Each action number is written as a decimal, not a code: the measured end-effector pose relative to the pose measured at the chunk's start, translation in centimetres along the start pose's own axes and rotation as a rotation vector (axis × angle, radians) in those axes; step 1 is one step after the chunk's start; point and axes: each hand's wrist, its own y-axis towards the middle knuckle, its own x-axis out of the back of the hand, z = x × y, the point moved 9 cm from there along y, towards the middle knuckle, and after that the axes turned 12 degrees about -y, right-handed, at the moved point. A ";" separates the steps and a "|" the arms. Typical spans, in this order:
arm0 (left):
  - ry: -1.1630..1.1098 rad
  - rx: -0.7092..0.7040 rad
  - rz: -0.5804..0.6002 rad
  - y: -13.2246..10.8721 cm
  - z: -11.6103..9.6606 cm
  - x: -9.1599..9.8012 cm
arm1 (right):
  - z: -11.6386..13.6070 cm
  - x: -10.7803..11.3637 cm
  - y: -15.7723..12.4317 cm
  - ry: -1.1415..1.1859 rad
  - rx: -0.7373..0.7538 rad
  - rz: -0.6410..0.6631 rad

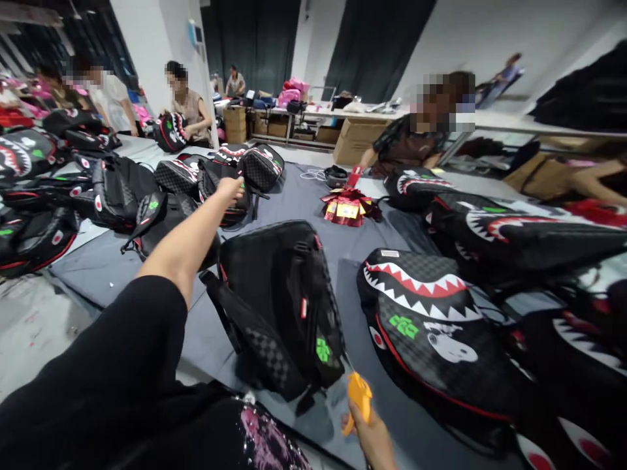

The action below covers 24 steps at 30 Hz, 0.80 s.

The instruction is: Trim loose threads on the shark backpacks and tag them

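Observation:
My left hand (230, 189) is stretched far out over the grey table, fingers curled onto a black checkered backpack (230, 205) in the pile at the far left. My right hand (369, 437) is low at the near edge, closed around a small orange tool (359, 395). Between them lies a black backpack (289, 300) on its front, straps up, with a green tag. To its right lies a shark-mouth backpack (431, 320), face up.
Many more shark-mouth backpacks are heaped at the left (44, 196) and right (529, 241). A bundle of red and yellow tags (349, 207) lies mid-table. A person (416, 137) sits across the table; others work at the far left. Cardboard boxes (355, 140) stand behind.

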 end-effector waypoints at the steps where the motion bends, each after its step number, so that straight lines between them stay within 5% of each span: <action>1: 0.024 -0.019 -0.041 0.0 0.0 1.2 | 0.4 0.0 -0.2 0.016 -0.001 -0.013; 4: 0.240 -0.178 -0.098 -4.0 1.6 0.2 | 3.1 0.0 -0.4 -0.003 0.040 0.002; 9: 0.461 -0.051 0.215 -16.2 14.3 -14.2 | 6.4 -2.7 -1.3 -0.134 0.105 0.157; 12: 0.441 -0.049 0.266 -20.0 19.3 -18.9 | 7.1 -5.2 -4.0 -0.140 0.168 0.369; 15: 0.357 -0.140 0.349 -21.4 21.2 -18.2 | 6.8 -4.8 -6.4 -0.186 0.179 0.526; 19: 0.373 -0.396 0.470 -24.0 20.8 -14.1 | 6.3 1.4 -6.3 -0.109 -0.012 0.512; 22: 0.515 -0.272 0.163 -24.2 21.6 -9.5 | 10.3 5.1 -5.0 0.253 -0.048 0.384; 24: 0.580 -0.039 -0.001 -24.0 23.8 -7.3 | 15.0 4.4 -4.7 0.430 0.050 0.411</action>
